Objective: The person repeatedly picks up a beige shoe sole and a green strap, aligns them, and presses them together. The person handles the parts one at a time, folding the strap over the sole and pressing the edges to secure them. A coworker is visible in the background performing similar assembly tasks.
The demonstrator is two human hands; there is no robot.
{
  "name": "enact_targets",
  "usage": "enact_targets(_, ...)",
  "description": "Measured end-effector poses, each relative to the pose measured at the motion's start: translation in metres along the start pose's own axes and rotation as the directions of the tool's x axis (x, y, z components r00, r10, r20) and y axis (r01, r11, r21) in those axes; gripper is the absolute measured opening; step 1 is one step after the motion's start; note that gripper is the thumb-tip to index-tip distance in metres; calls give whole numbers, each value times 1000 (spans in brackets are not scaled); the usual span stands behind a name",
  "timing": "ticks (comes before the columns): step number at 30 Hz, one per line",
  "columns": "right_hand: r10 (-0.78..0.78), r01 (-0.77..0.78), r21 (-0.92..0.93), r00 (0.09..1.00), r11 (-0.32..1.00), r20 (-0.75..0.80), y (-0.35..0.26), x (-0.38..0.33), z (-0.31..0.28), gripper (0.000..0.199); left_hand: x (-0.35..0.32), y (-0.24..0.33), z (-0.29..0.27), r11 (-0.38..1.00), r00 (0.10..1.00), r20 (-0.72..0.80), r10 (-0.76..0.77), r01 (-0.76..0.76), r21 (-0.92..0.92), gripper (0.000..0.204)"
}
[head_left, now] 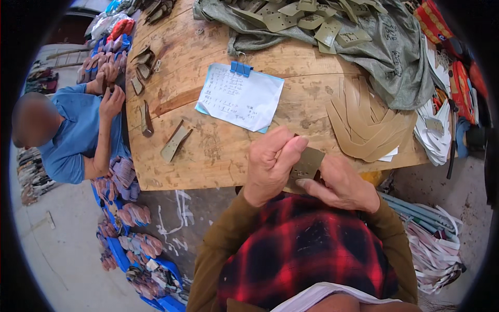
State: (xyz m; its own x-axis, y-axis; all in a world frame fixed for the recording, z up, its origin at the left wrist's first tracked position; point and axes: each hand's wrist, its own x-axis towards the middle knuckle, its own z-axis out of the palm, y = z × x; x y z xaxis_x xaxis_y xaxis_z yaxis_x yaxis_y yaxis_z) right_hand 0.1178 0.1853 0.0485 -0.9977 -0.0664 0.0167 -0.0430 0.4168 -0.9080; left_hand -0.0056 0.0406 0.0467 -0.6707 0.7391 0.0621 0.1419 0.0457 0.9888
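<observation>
Olive piece (306, 164): pinched between left hand (271, 165) and right hand (340, 184) — both clamped on it.
Done: tan strips (366, 122) fanned on tabletop (218, 151).
Left: olive pieces on grey sack (312, 21) — seemingly unhandled.

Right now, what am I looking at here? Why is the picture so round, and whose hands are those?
The picture comes from a camera worn on a person's head, looking down; its wide lens bends the edges round. The left hand and right hand are that person's own. Together they hold a small flat olive-green piece. In front is a wooden table. On it lie a sheet of paper with a blue clip, a fan of tan curved strips and a grey-green sack with more cut pieces. At the left, another person in a blue shirt works too.
</observation>
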Motion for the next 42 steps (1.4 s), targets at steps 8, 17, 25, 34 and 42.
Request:
enact_targets(8,45,-32,82,986,996,-161,12,-2,-4,41,-13,-25,-4,836,907,238,-348,415,-358,28)
enact_targets(17,-90,66,-329,994,942,-57,6,4,7,35,-16,-25,-11,987,929,339,-150,158,3,22)
enact_targets(25,75,1,185,912,983,-404,6,13,9,52,-14,-25,-27,828,890,21,456,-433,357,34)
enact_targets(34,354,-167,674,923,720,-149,24,31,21,21,-29,-47,-22,779,832,65,552,-542,315,46)
enact_targets(42,216,-88,313,891,946,-400,13,22,35,20,-34,-57,-20,814,875,80,478,-475,335,41)
